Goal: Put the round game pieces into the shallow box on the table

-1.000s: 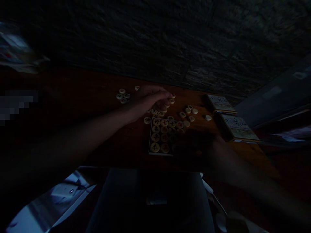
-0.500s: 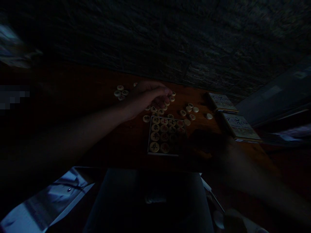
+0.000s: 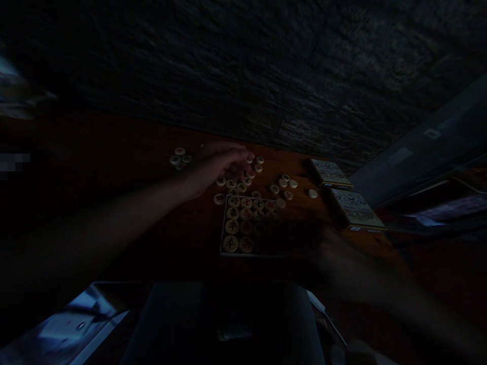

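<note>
Where the head view looks down on the dim wooden tabletop (image 3: 203, 223), the left hand (image 3: 224, 161) reaches in over loose round pieces (image 3: 231, 183) on the far side of an open tray (image 3: 223, 223). Its fingers are bent, and one pale piece shows right at the tips; whether they grip it, I cannot tell.

The right hand (image 3: 314, 243) lies in deep shadow over the right part of the tray, so I cannot tell whether its fingers are open or closed, or whether they hold anything.

The tray has a thin pale rim and sits on the tabletop near the edge closest to the person. Pieces with black or red characters lie in it in rows, with a full column of four along the left side; its near right part is too dark to read.

More pieces lie beyond the tray, with one small cluster to the left of the left hand and another to the right, near a lone plain piece (image 3: 312, 193). Farther right, two flat boxes with printed lids, a far box (image 3: 331, 171) and a near box (image 3: 356, 207), lie close together. A rough stone wall (image 3: 190, 71) rises behind.
</note>
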`<state>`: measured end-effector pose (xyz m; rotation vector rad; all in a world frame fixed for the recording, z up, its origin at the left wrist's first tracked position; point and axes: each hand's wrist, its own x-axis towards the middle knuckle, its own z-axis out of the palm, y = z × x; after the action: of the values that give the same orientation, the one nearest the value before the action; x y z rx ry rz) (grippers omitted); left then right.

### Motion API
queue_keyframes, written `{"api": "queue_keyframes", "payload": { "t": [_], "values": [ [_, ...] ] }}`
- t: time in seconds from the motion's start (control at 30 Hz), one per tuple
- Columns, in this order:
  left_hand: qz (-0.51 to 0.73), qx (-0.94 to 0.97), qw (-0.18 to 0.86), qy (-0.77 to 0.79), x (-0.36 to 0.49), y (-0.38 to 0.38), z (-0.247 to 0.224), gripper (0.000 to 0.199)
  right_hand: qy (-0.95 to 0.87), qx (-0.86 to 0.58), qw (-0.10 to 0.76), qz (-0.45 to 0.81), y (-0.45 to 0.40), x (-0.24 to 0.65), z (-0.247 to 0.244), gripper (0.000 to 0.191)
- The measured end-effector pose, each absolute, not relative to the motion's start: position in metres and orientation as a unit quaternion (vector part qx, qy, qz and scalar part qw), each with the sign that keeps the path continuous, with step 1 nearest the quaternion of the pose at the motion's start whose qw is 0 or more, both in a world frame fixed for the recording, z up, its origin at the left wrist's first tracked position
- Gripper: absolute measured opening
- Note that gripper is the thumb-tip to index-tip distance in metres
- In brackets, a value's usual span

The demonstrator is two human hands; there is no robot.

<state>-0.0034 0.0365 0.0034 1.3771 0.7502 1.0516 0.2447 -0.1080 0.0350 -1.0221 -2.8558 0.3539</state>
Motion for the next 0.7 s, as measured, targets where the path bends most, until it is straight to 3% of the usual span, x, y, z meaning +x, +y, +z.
{"api": "queue_keyframes", "payload": {
  "t": [0.37, 0.5, 0.63, 0.7],
  "values": [
    [0.463, 0.576, 0.59, 0.325, -0.004, 0.037, 0.005, 0.032, -0.938, -0.328, 0.022, 0.108, -0.107, 0.246, 0.041, 0.049],
    [0.471, 0.572, 0.582, 0.334, -0.004, 0.038, 0.004, 0.029, -0.922, -0.354, 0.088, 0.131, -0.103, 0.246, 0.045, 0.049],
    [0.507, 0.567, 0.556, 0.335, -0.004, 0.04, 0.005, 0.02, -0.869, -0.441, 0.198, 0.107, -0.07, 0.255, 0.041, 0.032],
    [0.533, 0.57, 0.533, 0.327, -0.004, 0.042, 0.006, 0.017, -0.846, -0.487, 0.201, 0.084, -0.046, 0.258, 0.037, 0.025]
  ]
}}
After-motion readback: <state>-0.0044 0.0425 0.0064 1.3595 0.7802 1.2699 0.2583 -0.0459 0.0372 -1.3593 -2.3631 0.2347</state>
